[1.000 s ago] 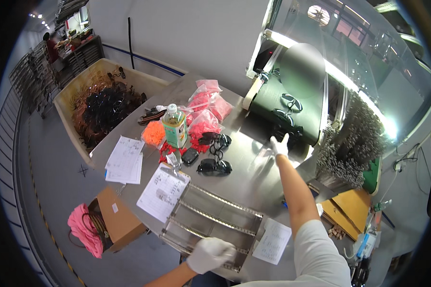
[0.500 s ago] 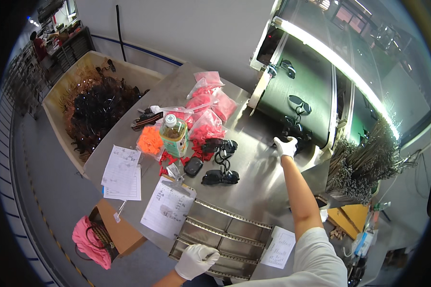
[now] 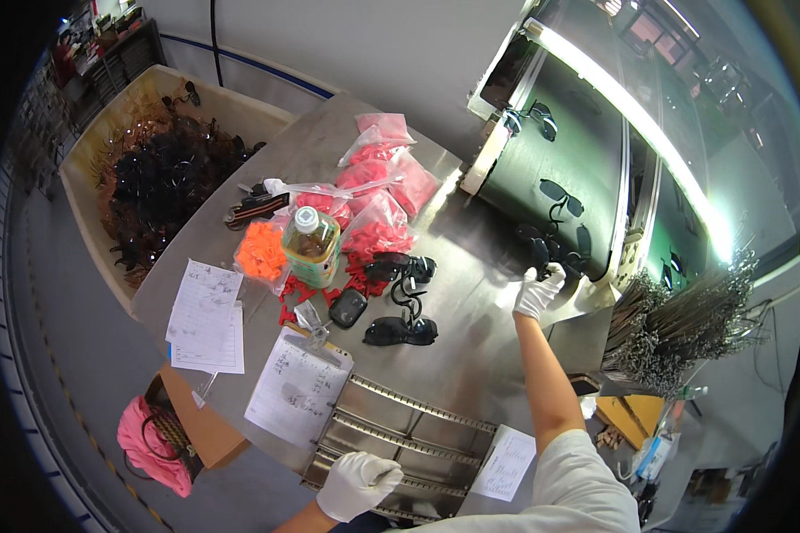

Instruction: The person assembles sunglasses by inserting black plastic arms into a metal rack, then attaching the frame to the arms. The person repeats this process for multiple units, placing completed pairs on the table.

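Right hand: the white-gloved right hand (image 3: 539, 290) reaches far out to the edge of the dark green moving belt (image 3: 587, 151), and its grip is curled onto a pair of black plastic sunglasses (image 3: 549, 258) there (how tight the pinch is, I cannot tell).
Sunglasses at the hand: shiny, dark and curved, they lie right at the fingertips, where the belt meets the tabletop.
Left hand: the white-gloved left hand (image 3: 357, 484) rests low down on the ribbed metal rack (image 3: 400, 444), fingers curled loosely and holding nothing I can see.
Tabletop: the smooth grey steel tabletop (image 3: 471, 355) is shiny and flat.
Other glasses: two more pairs of black sunglasses (image 3: 400, 330) lie near the middle of the tabletop, well apart from both hands.
Bottle: a clear plastic bottle of yellow drink with a white cap (image 3: 311, 244) stands upright.
Bags: soft see-through bags of small red parts (image 3: 378, 191) sit behind the bottle, and one bag of orange parts (image 3: 260, 252) is just beside it.
Papers: a clipboard with white paper (image 3: 295, 391) lies near the rack.
Big bin: a beige tub piled with dark glasses (image 3: 151, 182) stands to the left.
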Available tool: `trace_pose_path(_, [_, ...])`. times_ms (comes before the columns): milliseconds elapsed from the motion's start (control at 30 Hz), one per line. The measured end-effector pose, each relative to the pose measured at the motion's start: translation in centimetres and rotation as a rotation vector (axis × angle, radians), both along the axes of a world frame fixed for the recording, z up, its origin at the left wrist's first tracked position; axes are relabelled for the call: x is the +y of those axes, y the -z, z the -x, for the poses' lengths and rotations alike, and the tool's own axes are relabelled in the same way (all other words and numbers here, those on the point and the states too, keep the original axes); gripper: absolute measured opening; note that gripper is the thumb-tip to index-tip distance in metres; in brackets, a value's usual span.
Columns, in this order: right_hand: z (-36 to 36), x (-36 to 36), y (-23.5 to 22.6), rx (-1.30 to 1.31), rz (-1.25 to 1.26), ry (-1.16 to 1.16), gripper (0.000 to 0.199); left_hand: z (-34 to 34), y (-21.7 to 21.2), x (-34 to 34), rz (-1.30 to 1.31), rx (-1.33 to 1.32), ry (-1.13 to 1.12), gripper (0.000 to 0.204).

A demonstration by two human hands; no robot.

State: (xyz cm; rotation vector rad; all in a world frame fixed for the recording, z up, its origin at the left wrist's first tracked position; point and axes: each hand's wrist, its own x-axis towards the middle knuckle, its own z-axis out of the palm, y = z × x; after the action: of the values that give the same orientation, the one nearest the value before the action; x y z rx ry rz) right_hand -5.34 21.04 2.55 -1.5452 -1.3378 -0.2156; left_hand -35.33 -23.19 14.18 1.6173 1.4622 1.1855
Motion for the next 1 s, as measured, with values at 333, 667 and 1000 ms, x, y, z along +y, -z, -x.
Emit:
trace_pose_path(333, [-2.7, 5.2, -4.5, -0.734, 0.3, 0.009, 0.067, -0.5, -1.1, 1.3, 0.009, -0.012, 0.02, 0.013])
trace_pose_path(667, [1.2, -0.9, -4.4, 0.211, 0.395, -0.528, 0.054, -0.4, -0.3, 1.4, 0.084, 0.076, 0.06, 0.014])
trace_pose_path(1000, [12.0, -15.1, -1.1, -0.148, 0.529, -1.103, 0.057, 0.5, 1.8, 1.5, 0.003, 0.148, 0.037, 0.014])
